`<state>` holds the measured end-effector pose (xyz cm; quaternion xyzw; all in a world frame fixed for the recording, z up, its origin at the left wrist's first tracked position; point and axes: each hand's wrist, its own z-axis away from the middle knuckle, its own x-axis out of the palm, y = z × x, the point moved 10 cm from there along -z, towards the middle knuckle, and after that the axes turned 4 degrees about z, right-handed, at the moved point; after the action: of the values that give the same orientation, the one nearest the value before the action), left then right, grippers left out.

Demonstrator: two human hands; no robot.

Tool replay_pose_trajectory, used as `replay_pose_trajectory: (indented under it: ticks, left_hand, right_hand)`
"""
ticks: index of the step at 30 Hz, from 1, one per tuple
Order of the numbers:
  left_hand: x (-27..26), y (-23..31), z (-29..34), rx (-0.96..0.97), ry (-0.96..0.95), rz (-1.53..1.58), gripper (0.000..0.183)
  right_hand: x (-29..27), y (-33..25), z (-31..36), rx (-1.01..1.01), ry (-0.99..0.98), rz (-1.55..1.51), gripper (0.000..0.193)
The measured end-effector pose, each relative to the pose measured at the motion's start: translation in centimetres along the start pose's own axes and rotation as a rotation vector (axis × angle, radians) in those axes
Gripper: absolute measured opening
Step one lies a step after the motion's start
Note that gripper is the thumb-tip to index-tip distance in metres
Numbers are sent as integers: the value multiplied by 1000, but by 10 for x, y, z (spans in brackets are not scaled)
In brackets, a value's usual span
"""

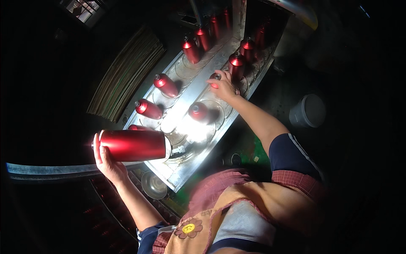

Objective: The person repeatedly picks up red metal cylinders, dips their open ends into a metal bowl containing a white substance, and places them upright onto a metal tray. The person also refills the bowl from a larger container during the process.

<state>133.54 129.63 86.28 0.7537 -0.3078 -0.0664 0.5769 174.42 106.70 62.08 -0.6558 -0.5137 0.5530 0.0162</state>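
My left hand (111, 166) is closed around the neck end of a shiny red metal bottle (134, 145), held sideways over the left edge of a metal conveyor (192, 91). The bottle's pale base faces right. Farther off, my right hand (226, 89) has its fingers curled about the top of another red bottle (215, 84), which stands in the conveyor's right row and is mostly hidden by the hand. Just beyond it is an upright red bottle (236, 65). Nearer to me, one more red bottle (198, 111) stands in the glare.
Several red bottles, such as this one (165, 86), stand along the conveyor's left row. A stack of flat sheets (127, 74) lies to the left. On the right is a pale bucket (308, 111). A metal bowl (154, 185) sits below the conveyor's near end.
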Motion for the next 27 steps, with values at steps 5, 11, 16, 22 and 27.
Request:
replay_pose_trajectory:
  ticks: [5, 11, 16, 22, 27]
  left_hand:
    - [152, -106, -78, 372, -195, -481, 34]
    - [228, -283, -146, 306, -88, -860, 33]
    - [220, -358, -162, 213, -35, -949, 32]
    - [227, -349, -169, 146, 44, -1131, 45]
    - [259, -250, -120, 315, -105, -823, 36]
  right_hand:
    - [-51, 27, -7, -38, 75, -29, 39]
    - [-165, 127, 65, 309, 148, -99, 42]
    - [-227, 174, 169, 495, 297, -52, 38]
    - [-229, 176, 190, 591, 231, -43, 35]
    - [-201, 152, 159, 413, 230, -385, 34]
